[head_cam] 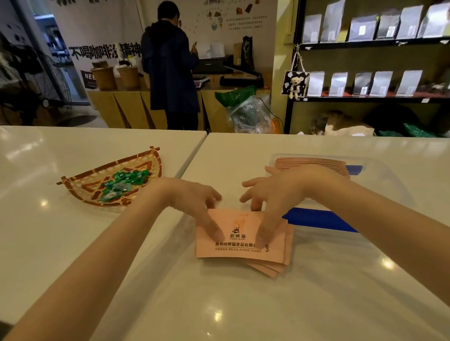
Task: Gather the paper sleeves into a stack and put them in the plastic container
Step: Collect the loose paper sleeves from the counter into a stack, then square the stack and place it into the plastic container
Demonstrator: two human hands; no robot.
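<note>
A loose pile of pink paper sleeves with dark printed text lies on the white table in front of me, its lower sheets fanned out to the right. My left hand and my right hand both rest on the top sleeve, thumbs pressing its face and fingers curled over its far edge. A clear plastic container with blue clips sits to the right, partly under my right forearm. Inside it, at the far end, a row of pink sleeves stands packed together.
A woven bamboo tray holding several green wrapped candies sits on the left table. A seam runs between the two white tables. Beyond, a person stands at a wooden counter, and shelves of pouches fill the right wall.
</note>
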